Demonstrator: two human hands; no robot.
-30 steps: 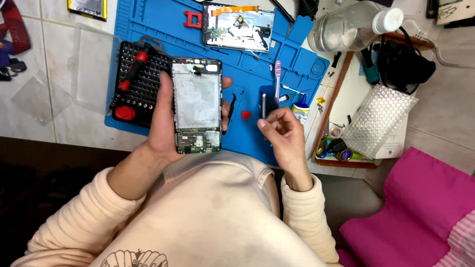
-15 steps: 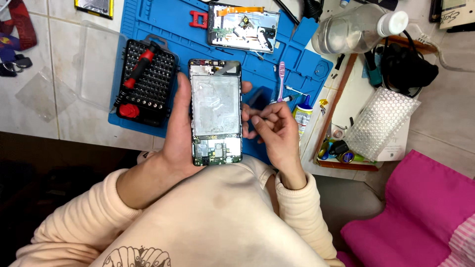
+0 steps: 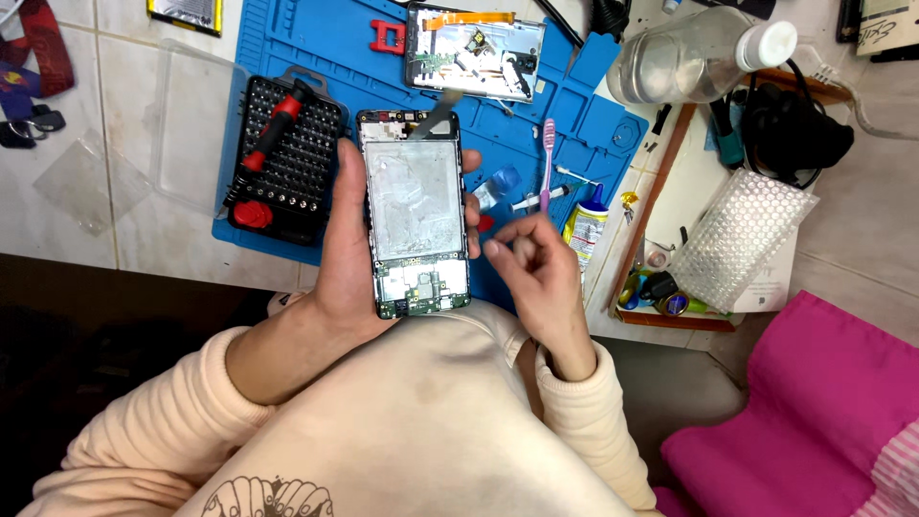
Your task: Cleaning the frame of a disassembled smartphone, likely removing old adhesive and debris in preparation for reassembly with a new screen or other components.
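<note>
The left hand (image 3: 349, 258) is wrapped around an opened phone (image 3: 416, 225), fingers clamping its edges to hold it face-up above the blue mat (image 3: 316, 48). The right hand (image 3: 536, 278), loosely curled just beside it, pinches something too small to tell; a pink toothbrush (image 3: 548, 158) lies behind

Your blue work mat (image 3: 316, 57) serves as the landmark. At its left edge sits a black bit case (image 3: 287, 163) with a red-and-black screwdriver (image 3: 273, 124) and a red round cap (image 3: 254, 214). Over its lower middle you hold a phone frame (image 3: 414, 213), silver-grey with a green circuit board. Right of it: a pink-handled brush (image 3: 547, 163), a clear white-capped bottle (image 3: 699, 57), translucent dotted bubble wrap (image 3: 742, 239). Your sleeves (image 3: 574, 412) are pale peach; further right, magenta fabric (image 3: 814, 412).
</note>
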